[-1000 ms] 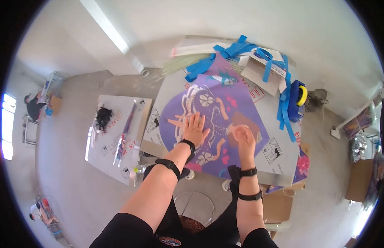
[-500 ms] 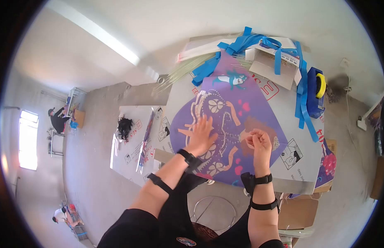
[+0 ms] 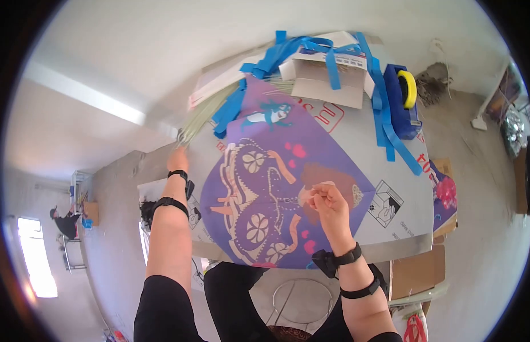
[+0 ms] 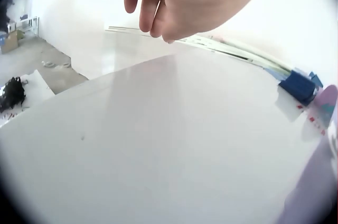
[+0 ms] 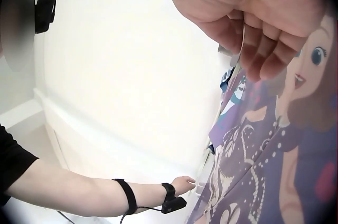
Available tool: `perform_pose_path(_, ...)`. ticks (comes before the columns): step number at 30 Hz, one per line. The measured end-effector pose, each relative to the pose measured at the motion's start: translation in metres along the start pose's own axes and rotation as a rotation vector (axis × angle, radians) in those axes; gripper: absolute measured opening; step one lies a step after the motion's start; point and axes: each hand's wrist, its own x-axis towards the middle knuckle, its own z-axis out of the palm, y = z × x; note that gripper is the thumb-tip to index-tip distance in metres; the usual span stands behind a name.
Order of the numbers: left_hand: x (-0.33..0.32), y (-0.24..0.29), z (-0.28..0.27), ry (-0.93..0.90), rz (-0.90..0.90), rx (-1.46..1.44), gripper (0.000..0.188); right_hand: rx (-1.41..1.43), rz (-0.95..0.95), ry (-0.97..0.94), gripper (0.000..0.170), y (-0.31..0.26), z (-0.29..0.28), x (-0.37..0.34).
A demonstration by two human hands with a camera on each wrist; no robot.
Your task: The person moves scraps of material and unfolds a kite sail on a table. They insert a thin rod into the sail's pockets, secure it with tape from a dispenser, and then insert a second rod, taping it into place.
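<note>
A purple kite sail (image 3: 287, 139), printed with a long-haired figure, lies spread on the table. My left hand (image 3: 178, 161) is at the table's far left edge, close to the ends of a bundle of thin pale rods (image 3: 205, 114). Its fingers (image 4: 150, 10) hang down relaxed in the left wrist view, nothing visible in them. Over the printed face, my right hand (image 3: 332, 211) keeps its fingers curled with the thumb against them. A thin pale strip (image 5: 243, 39) shows in that pinch in the right wrist view; most of it is hidden by the hand.
Blue ribbon strips (image 3: 327, 43) drape around an opened white box (image 3: 327, 82) at the back. A blue tape dispenser (image 3: 403, 108) with a yellow roll stands at the right. A lower board at the left bears a black tangle (image 4: 11, 93). Below is a stool (image 3: 302, 302).
My left hand has left the kite's surface and moved left to the rod ends. The right hand keeps its curled pose over the kite. The head view has shifted.
</note>
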Motion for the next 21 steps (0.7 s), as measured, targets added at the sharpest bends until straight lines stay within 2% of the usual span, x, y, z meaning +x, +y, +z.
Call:
perform_pose_path(3,0.002,0.013,-0.015,-0.104,0.037,0.153,0.012,-0.055,-0.004,0.015,0.014,0.003,0.001,-0.001)
perform_pose_path(8,0.007,0.017,-0.023,-0.085,0.081,0.193,0.01,-0.136,-0.044,0.027,0.012,0.008,0.001,-0.003)
perform_pose_path(10,0.011,0.017,-0.021,-0.088,0.117,0.228,0.01,-0.259,-0.08,-0.032,0.012,0.005,0.0,-0.005)
perform_pose_path(13,0.017,0.017,-0.013,-0.081,0.099,0.276,0.013,-0.28,-0.113,-0.035,0.011,0.009,-0.002,-0.004)
perform_pose_path(18,0.011,0.017,-0.017,-0.059,0.096,0.159,0.015,-0.272,-0.146,0.022,0.007,0.009,-0.001,-0.003)
perform_pose_path(21,0.008,-0.002,-0.025,-0.034,0.089,0.137,0.017,-0.277,-0.145,0.02,0.009,0.009,0.0,-0.002)
